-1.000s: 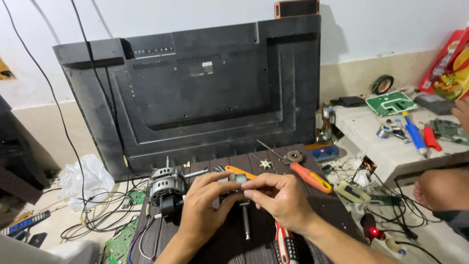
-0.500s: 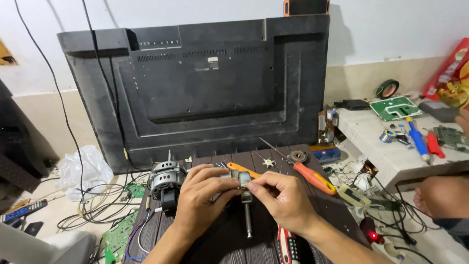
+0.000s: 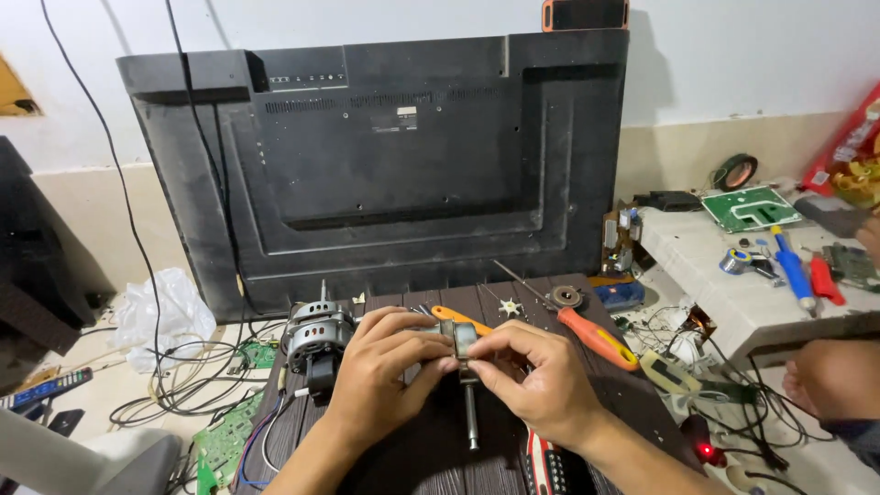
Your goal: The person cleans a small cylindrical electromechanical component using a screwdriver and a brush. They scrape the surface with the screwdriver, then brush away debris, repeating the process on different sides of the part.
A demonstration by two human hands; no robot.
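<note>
Shaft [image 3: 471,417] hangs straight down from the small metal block [image 3: 465,339] pinched between both hands, long axis running toward the wearer, lower end near the dark slatted table [image 3: 632,403]. That's the relation that matters: block up top at the fingertips, rod pointing down and back toward the body, roughly centred btw the two wrists.

Left hand [image 3: 380,362] comes in from the left, fingers curled, thumb and forefinger closed on the block's left side. Right hand [image 3: 532,376] mirrors it from the right, fingertips closed on the block's right face. Both are grasping the same part, neither is slack. Fingertips of the two hands nearly meet over the block; can't tell which one bears more of the weight. Right hand looks a touch nearer the shaft's line, its thumb sitting just above where the rod leaves the block.

Around it: small electric motor [image 3: 316,335] w/ bare windings stands just left of the left hand, on the table's edge. Orange-handled screwdriver [image 3: 596,335] lies diagonal to the right, tip pointing up-left. Second orange handle [image 3: 458,319] pokes out behind the hands. Big black TV back panel [image 3: 385,165] leans on the wall behind. Green circuit board [image 3: 225,445] on the floor at lower left.
</note>
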